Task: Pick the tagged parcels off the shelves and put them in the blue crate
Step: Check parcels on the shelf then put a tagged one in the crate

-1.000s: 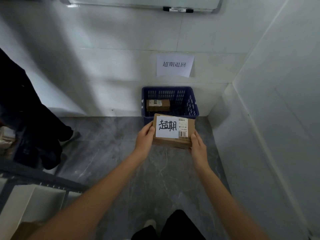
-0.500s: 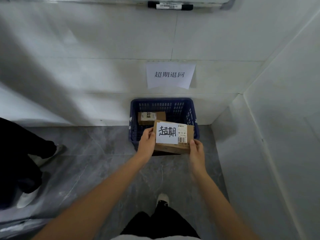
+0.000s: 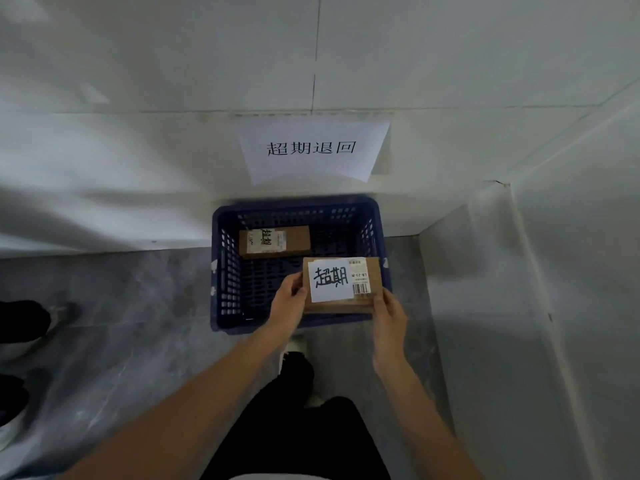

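One tagged brown cardboard parcel (image 3: 274, 241) already in the blue slatted plastic crate (image 3: 225, 271). Second tagged cardboard box (image 3: 341, 285) gripped at both ends by left hand (image 3: 289, 301) and right hand (image 3: 389, 315), over the crate, not yet released. Shelves out of view.

You are looking at a dim, cool-toned view with flat, diffuse light and no glare anywhere. The white wall (image 3: 138, 81) reads grey, and broad soft shadows sweep diagonally across it on the left. The wide-angle lens bends straight lines toward the edges: the wall joints curve and the right-hand corner leans. Your forearms smear into blur near the bottom edge, and the dark shoes at the far left are soft too (motion blur, most likely). The blue crate (image 3: 221, 271) has a slightly smeared rim, and its interior is dark. The paper sign (image 3: 311, 148) is the brightest patch, and its print stays legible.
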A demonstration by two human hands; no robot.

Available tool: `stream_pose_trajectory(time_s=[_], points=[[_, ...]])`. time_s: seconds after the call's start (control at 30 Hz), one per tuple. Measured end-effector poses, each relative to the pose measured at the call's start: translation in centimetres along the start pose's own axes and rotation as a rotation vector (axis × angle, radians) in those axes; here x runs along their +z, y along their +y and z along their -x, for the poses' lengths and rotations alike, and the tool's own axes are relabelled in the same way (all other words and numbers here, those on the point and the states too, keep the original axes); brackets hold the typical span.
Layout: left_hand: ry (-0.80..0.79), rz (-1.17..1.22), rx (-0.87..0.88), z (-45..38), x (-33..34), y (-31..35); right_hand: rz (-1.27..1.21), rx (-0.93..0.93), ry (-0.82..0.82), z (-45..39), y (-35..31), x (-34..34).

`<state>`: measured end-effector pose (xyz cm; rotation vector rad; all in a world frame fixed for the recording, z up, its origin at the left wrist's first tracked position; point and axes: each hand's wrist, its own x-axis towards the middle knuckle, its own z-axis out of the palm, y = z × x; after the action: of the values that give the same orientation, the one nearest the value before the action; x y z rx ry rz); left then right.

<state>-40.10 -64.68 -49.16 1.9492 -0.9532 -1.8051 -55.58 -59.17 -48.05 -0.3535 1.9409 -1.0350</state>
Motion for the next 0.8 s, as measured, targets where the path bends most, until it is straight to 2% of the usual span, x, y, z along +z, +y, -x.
stream_pose_trajectory(time_s=[0.07,0.23,0.37,0.53,0.63,0.8], points=[[0.006,-0.019,-0.033,-3.7,0.7,0.7,0.09,0.009,0.038,-3.0,0.4,1.6],[0.068,-0.113,-0.044,-12.7,2.7,2.4,0.317,0.033,-0.023,-11.4,2.3,4.9],[0.083,-0.13,-0.052,-19.6,4.8,1.9,0.266,0.074,-0.087,-17.7,3.9,7.5],[0.064,0.09,-0.2,-26.9,7.2,-1.1,0.262,0.011,-0.172,-24.7,7.6,10.0],[0.065,0.13,-0.225,-30.6,8.4,-3.2,0.248,0.091,-0.244,-28.4,9.8,11.4],[0.01,0.11,-0.141,-34.0,9.3,-4.9,0.026,0.264,-0.265,-33.2,12.4,13.3]])
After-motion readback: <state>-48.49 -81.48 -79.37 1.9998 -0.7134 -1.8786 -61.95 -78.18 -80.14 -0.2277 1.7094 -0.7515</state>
